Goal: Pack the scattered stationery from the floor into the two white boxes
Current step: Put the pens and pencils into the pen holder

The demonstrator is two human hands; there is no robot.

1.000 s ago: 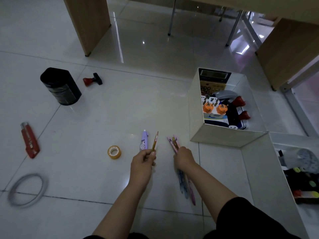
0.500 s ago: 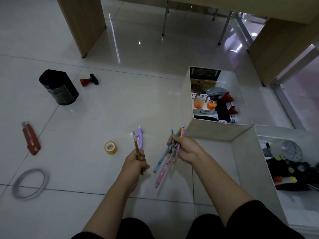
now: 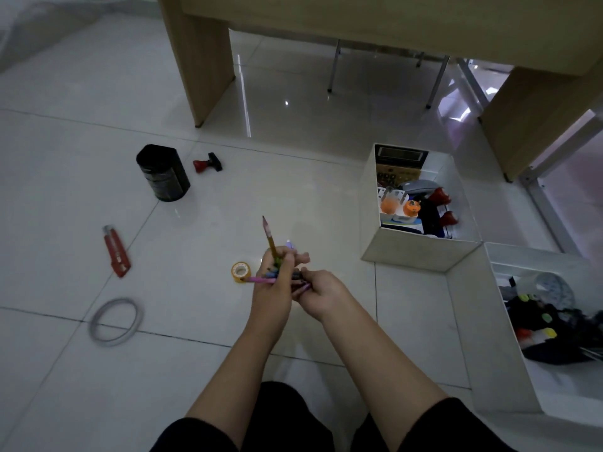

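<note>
My hands have come together since half a second ago: the bundle of pens that hung from my right hand (image 3: 318,293) is now being passed across into my left hand (image 3: 272,288), and the pencil (image 3: 270,238) has swung up to point away from me. My left fingers are curled around that pencil and the coloured pens (image 3: 261,279) lying crosswise under it; my right fingertips are pinching the other end of the bundle. A lilac tip, the correction pen (image 3: 289,244), peeks out just behind my left hand, though whether it is on the tiles I can't tell.

Just beside my left hand, the yellow tape roll (image 3: 240,271) sits on the floor. Further left lie the grey ring (image 3: 115,321) and the red cutter (image 3: 116,252). Off to my right, the near white box (image 3: 483,337) already holds markers and a clock, and the far white box (image 3: 370,203) has a calculator and more. Farthest out, the black canister (image 3: 162,172) and the red stamp (image 3: 206,163) wait. So I'd judge we're partway: both boxes partly filled, this handful and five or six pieces left.
</note>
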